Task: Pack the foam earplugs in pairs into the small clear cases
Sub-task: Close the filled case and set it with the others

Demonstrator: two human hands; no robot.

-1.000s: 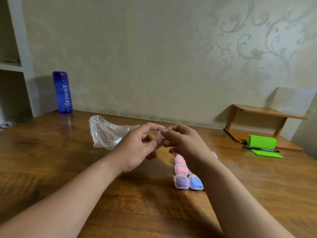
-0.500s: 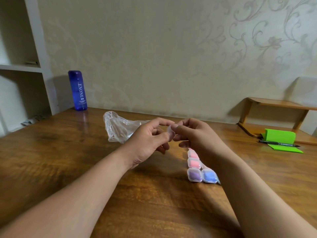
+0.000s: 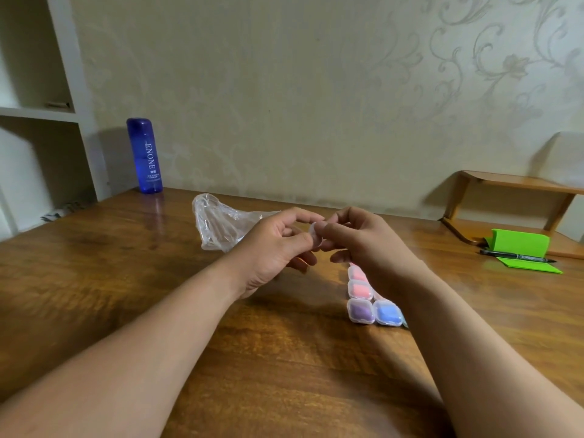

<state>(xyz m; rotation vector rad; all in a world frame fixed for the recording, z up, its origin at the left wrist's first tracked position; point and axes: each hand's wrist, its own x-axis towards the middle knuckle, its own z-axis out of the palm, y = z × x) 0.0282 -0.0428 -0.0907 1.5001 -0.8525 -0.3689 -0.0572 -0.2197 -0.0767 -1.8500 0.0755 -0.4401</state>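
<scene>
A small clear case (image 3: 315,234) is pinched between my left hand (image 3: 275,248) and my right hand (image 3: 363,245), held above the wooden table (image 3: 126,279); what is inside it is hidden by my fingers. Below my right wrist lie several closed clear cases in a row: two with pink earplugs (image 3: 358,284), one with purple (image 3: 360,311) and one with blue (image 3: 387,313). A crumpled clear plastic bag (image 3: 218,226) lies behind my left hand.
A blue bottle (image 3: 144,156) stands at the table's back left by a white shelf unit (image 3: 41,112). At the back right are a small wooden rack (image 3: 505,200), green sticky notes (image 3: 521,248) and a black pen (image 3: 515,256).
Both hands keep gripping the small case with only slight finger shifts. The head camera has turned left, so everything on the table sits further right in view.
</scene>
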